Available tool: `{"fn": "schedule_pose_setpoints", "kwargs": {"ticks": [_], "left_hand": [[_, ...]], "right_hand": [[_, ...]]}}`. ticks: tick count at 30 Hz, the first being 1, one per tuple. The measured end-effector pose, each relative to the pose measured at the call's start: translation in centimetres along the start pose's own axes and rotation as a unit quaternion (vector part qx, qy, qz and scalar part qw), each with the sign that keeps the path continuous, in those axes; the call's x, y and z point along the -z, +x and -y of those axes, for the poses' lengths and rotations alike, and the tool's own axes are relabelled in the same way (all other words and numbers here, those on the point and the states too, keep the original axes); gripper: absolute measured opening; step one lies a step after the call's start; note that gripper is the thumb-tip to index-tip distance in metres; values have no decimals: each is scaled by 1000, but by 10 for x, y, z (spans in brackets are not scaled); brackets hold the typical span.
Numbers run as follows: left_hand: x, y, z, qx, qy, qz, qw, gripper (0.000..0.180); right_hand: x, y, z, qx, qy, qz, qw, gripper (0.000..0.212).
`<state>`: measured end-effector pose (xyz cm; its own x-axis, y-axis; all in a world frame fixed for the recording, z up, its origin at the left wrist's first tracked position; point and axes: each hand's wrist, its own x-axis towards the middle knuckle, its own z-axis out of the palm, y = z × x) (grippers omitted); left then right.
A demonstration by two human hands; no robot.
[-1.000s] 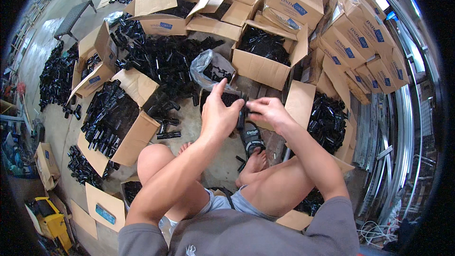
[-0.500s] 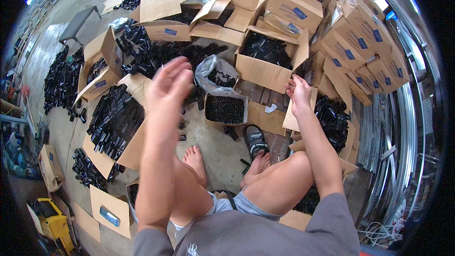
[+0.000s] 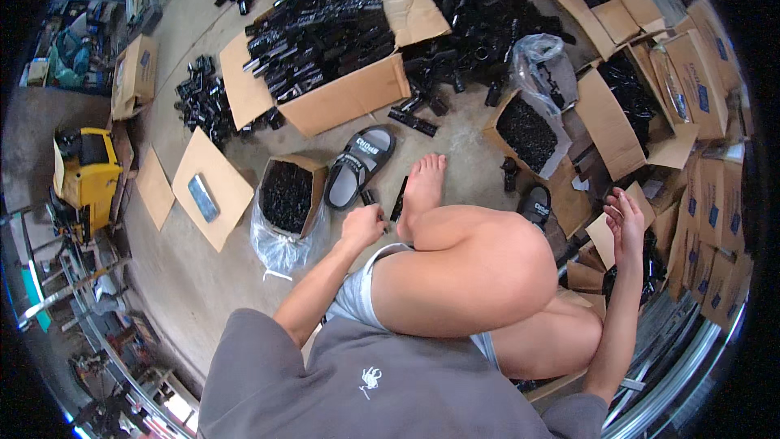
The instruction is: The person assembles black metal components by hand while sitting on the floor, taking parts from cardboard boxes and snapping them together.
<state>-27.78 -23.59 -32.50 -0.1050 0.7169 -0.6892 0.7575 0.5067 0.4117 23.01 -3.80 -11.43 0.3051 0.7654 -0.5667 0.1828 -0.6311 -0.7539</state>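
My left hand (image 3: 363, 226) is closed low beside my left thigh. A small black plastic part (image 3: 369, 197) sticks up from its fingers. Just left of it stands a small carton (image 3: 317, 169) lined with a clear bag and filled with small black pieces (image 3: 286, 195). A black-and-grey sandal (image 3: 360, 167) lies beyond the hand, and a longer black part (image 3: 399, 198) rests on the floor by my bare foot. Over on the right, my right hand (image 3: 624, 218) is raised with loosely curled fingers apart, nothing visible in it, near cardboard flaps (image 3: 602, 240).
An opened carton (image 3: 349, 96) heaped with long black parts lies ahead. More black parts cover the floor behind it. Another small box (image 3: 497, 132) of black pieces stands near a clear bag (image 3: 536, 49). Stacked cartons (image 3: 705, 211) line the right; a yellow machine (image 3: 85, 175) stands left.
The view has swung to the left and down. My left hand has come down from in front of me to beside my left thigh and closed. My right hand stays raised on the right.
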Motion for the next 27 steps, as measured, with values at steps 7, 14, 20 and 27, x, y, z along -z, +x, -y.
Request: {"fn": "schedule_pose_setpoints", "kwargs": {"ticks": [7, 14, 20, 27], "left_hand": [[-45, 37, 2, -80, 143, -27, 986, 54], [-42, 43, -10, -35, 125, -51, 990, 52], [-38, 28, -39, -35, 97, -116, 988, 51], [-76, 115, -141, -168, 438, -281, 837, 50]], "right_hand": [[-27, -14, -2, -18, -63, 51, 997, 36], [-55, -19, -13, 31, -167, 93, 981, 35], [-100, -24, -47, 131, -583, 196, 777, 32], [-171, 26, -145, 46, -586, 103, 802, 33]]}}
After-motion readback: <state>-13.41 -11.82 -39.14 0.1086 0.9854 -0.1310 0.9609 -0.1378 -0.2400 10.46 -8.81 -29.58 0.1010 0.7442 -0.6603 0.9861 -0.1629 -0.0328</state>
